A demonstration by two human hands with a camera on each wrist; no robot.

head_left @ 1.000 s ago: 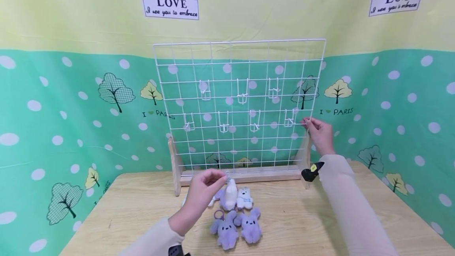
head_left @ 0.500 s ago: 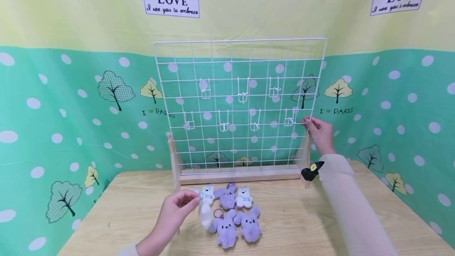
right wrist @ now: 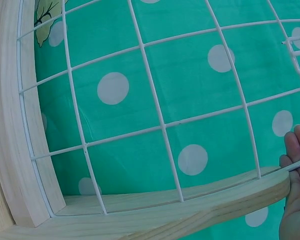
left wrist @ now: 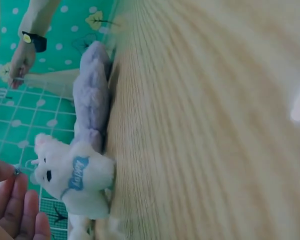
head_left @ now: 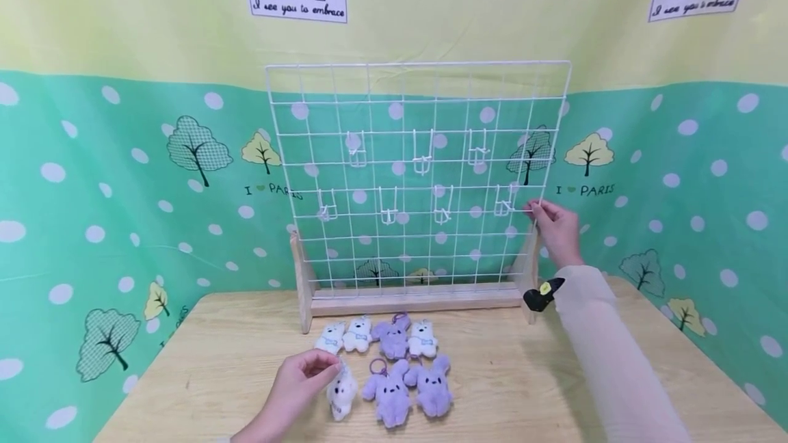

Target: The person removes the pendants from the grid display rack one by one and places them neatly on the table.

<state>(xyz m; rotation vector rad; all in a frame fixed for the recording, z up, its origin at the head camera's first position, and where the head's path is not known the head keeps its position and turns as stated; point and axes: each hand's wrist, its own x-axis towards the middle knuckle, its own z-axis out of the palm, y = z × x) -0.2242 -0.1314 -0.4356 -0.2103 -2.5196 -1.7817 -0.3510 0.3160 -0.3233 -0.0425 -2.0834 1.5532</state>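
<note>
My left hand (head_left: 295, 385) pinches a small metal clasp at the top of a white plush bear keychain (head_left: 341, 395), whose lower end is at the tabletop. In the left wrist view the bear (left wrist: 90, 185) shows a blue lettered bow, and the clasp sits between thumb and index finger. My right hand (head_left: 559, 232) holds the right edge of a white wire grid rack (head_left: 418, 63); the right wrist view has that hand (right wrist: 297, 200) around the side wire, beside the wooden upright. Several white hooks (head_left: 422, 164) are fixed on the grid.
Close to the left hand lie two purple plush keychains (head_left: 392, 398). Behind them is a row with another purple one (head_left: 394, 340) and white bears (head_left: 358, 335). The rack's wooden base (head_left: 415, 303) stands behind on the wooden table (head_left: 523, 388), before a patterned curtain.
My left hand has carried the white bear leftward and down, from the middle of the back row to the left of the front purple plushes. The right hand stays on the rack.
</note>
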